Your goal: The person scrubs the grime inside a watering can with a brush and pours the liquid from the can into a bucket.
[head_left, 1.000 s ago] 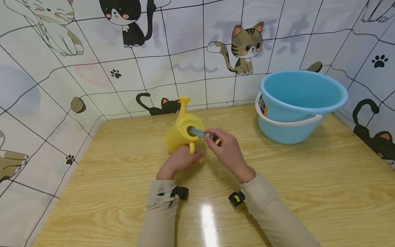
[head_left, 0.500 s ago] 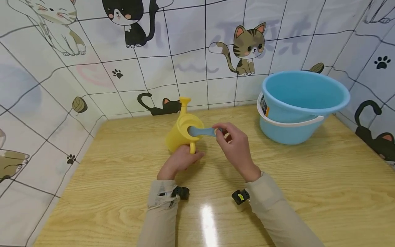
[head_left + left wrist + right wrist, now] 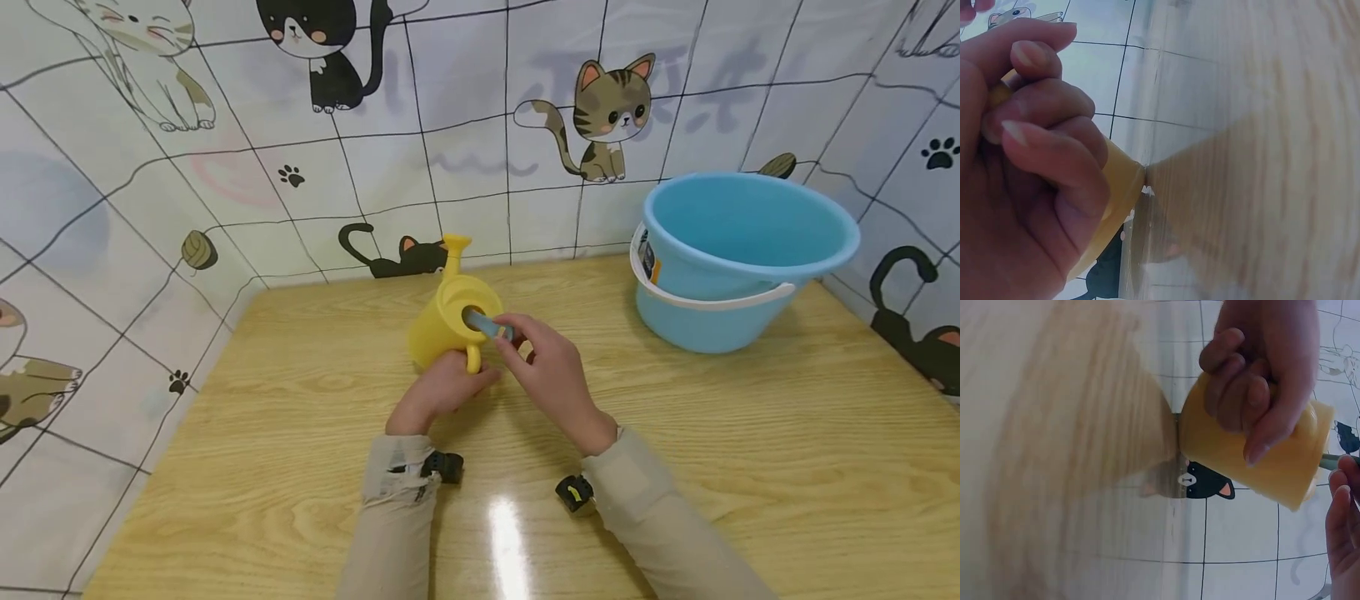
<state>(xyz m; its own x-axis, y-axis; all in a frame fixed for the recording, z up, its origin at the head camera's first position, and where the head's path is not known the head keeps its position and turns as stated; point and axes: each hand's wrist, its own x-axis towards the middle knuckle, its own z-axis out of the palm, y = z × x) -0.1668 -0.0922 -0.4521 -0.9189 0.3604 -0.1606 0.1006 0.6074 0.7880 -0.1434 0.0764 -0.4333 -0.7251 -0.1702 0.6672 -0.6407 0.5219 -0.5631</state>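
The yellow watering can [image 3: 435, 333] leans tilted on the wooden table, its round opening turned toward the right hand. My left hand [image 3: 444, 385] grips its handle, fingers curled round it, also visible in the left wrist view [image 3: 1041, 144]. Between thumb and fingers my right hand [image 3: 551, 375] pinches a blue-grey tool [image 3: 486, 324], whose far end is inside the opening and hidden. The right wrist view shows the can's side [image 3: 1254, 450] and the tool's thin part [image 3: 1329, 462] entering it.
A light blue bucket [image 3: 697, 321] with a white handle and a wide rim stands at the back right of the table [image 3: 300, 467]. A cat-patterned sheet [image 3: 465, 108] covers the walls behind and at both sides.
My right hand drew the tool partly out to the right, then moved back left, so less of it shows outside the opening. My left hand kept its grip on the can.
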